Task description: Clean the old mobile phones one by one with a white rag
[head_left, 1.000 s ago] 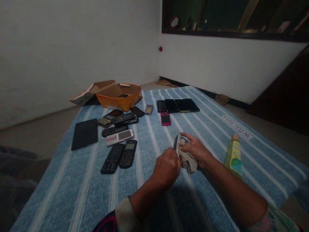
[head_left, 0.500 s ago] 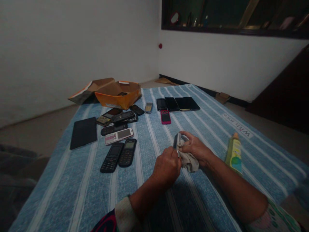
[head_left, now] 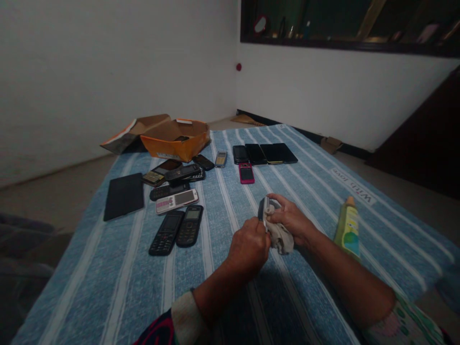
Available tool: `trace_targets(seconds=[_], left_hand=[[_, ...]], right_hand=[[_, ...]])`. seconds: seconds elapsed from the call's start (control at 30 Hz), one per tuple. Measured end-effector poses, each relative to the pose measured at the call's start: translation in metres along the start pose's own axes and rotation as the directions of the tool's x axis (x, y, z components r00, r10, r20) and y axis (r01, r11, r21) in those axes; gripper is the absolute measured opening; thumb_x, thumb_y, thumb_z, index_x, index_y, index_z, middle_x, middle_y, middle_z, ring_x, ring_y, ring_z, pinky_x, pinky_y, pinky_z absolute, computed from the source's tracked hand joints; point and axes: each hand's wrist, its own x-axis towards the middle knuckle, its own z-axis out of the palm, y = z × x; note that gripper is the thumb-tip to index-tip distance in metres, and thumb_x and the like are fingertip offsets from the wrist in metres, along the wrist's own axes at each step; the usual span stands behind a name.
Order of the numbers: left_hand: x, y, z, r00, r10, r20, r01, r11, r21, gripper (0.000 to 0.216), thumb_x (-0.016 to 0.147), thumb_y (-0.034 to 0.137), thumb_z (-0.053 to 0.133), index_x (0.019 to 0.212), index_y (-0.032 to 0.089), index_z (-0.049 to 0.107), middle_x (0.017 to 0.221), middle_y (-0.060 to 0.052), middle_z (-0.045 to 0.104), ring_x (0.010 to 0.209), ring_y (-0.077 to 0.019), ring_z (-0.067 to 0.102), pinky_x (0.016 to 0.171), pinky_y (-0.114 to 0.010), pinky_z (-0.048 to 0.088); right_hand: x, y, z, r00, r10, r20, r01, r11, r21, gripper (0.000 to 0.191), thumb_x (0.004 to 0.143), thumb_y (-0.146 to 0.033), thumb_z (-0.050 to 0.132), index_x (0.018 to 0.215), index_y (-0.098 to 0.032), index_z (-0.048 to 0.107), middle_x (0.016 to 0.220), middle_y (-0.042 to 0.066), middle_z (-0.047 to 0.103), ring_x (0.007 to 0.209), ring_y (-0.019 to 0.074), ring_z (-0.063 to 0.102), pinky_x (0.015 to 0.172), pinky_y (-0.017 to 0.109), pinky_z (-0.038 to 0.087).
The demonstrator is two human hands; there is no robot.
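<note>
The left grip (head_left: 249, 248) clasps a small phone (head_left: 263, 211) by its base. The right grip (head_left: 293, 221), clutching a cloth (head_left: 280, 237), presses against it.

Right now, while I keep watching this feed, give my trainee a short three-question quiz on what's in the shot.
1. True or false: the yellow-green bottle sits to the left of the left hand.
2. What does the right hand press against the phone held between both hands? A) a grey cloth B) a brush C) a sponge
3. Fill in: the open box at the far end of the striped blanket is ___ in colour.
Key: 1 false, it sits to the right of the right hand; 2 A; 3 orange.
</note>
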Motion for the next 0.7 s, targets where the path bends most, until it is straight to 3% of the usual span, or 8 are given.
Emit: trace_targets(seconds=[0.43, 0.7], left_hand=[[0.001, 0.004, -0.006, 0.998, -0.034, 0.052, 0.032, 0.999, 0.033, 0.015, 0.089, 0.017, 0.05, 0.09, 0.011, 0.064, 0.087, -0.01, 0.063, 0.085, -0.0228, 0.062, 0.073, -0.034, 0.056], [0.003, 0.005, -0.008, 0.995, -0.044, 0.085, 0.042, 0.998, 0.036, 0.015, 0.09, 0.016, 0.05, 0.091, 0.011, 0.064, 0.091, -0.012, 0.064, 0.086, -0.0234, 0.064, 0.073, -0.035, 0.057]], right_hand=[[0.009, 0.003, -0.001, 0.997, -0.068, -0.045, 0.064, 0.993, -0.095, 0.066, 0.053, -0.012, 0.061, 0.118, -0.017, 0.054, 0.054, -0.005, 0.06, 0.044, 0.0133, 0.051, 0.044, 0.023, 0.039], [0.013, -0.004, 0.004, 0.985, -0.111, -0.135, 0.087, 0.981, -0.173, 0.054, 0.053, -0.009, 0.059, 0.107, -0.014, 0.061, 0.053, -0.006, 0.058, 0.044, 0.0118, 0.051, 0.045, 0.022, 0.039]])
